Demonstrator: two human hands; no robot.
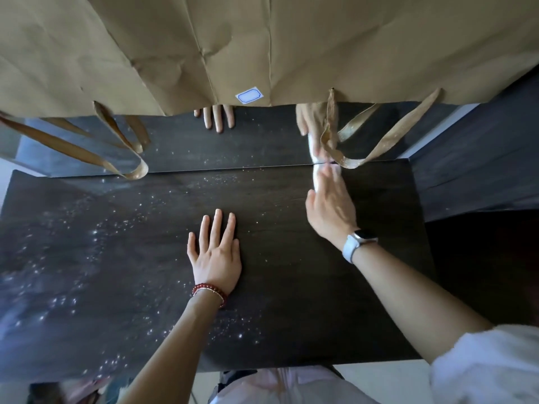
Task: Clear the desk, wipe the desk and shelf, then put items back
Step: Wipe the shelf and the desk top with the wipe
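Desk [291, 287] surface fills most of the view — dark wood grain, bare across its middle, scattered with bright specks toward the near left. Nearest the camera, a white sleeve [484, 365] covers the upper right arm at the lower right corner. The left hand [215, 255] lies flat on the desk near its middle, palm down, fingers spread and straight, holding nothing; a red bead bracelet [210, 291] circles that wrist. Farther out and to the right, the right hand [331, 205] reaches to the desk's back edge, fingers stretched forward and pressed onto a pale cloth [320, 173] — blurred, so how firmly it is gripped cannot be told. A white watch [357, 243] sits on that wrist. Just behind the back edge stands a glossy dark panel [248, 141] that mirrors both hands and the cloth. Above it hang crumpled brown paper bags [204, 39], covering the whole top of the view, one bearing a small white label with a blue outline [248, 96]. Gold ribbon handles [379, 144] dangle from the bags, one loop touching the cloth at the right, others hanging at the left.
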